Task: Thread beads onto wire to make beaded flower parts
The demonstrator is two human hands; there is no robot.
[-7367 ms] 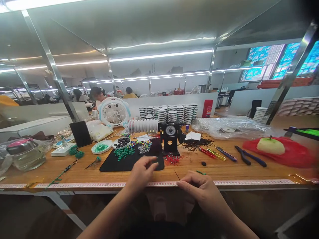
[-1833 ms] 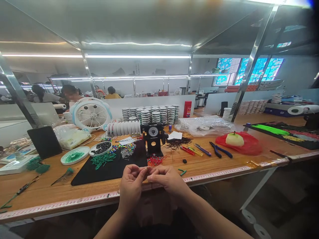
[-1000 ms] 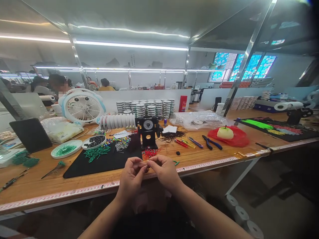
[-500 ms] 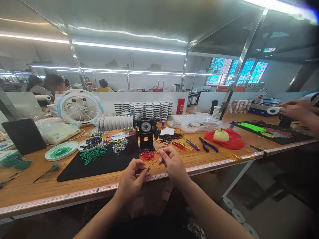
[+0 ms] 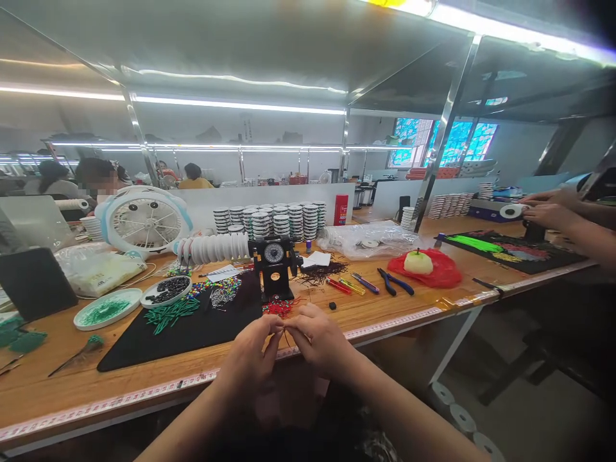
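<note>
In front of the black stand with a round dial [image 5: 274,273], my two hands meet over the table's front edge. My left hand [image 5: 250,350] pinches a thin dark cord [image 5: 287,336] between thumb and fingers. On the same cord my right hand [image 5: 317,340] is closed, its fingertips touching those of the left. A short end of cord hangs between the hands; the rest is hidden by the fingers. Just beyond the fingertips lies a small heap of red pieces [image 5: 278,308]. A small black block [image 5: 332,306] lies beyond my right hand.
On the left, a black mat [image 5: 192,330] bears green sticks [image 5: 172,313] and beads, beside a white dish of green bits [image 5: 106,310]. Pliers [image 5: 395,280] and pens [image 5: 366,283] lie to the right, near a fruit [image 5: 418,262] on red netting. A co-worker's hands [image 5: 553,215] work far right.
My hands have come together; the cord stretched between them before now shows only as a short hanging end. The small black block has come into sight. The view has shifted slightly.
</note>
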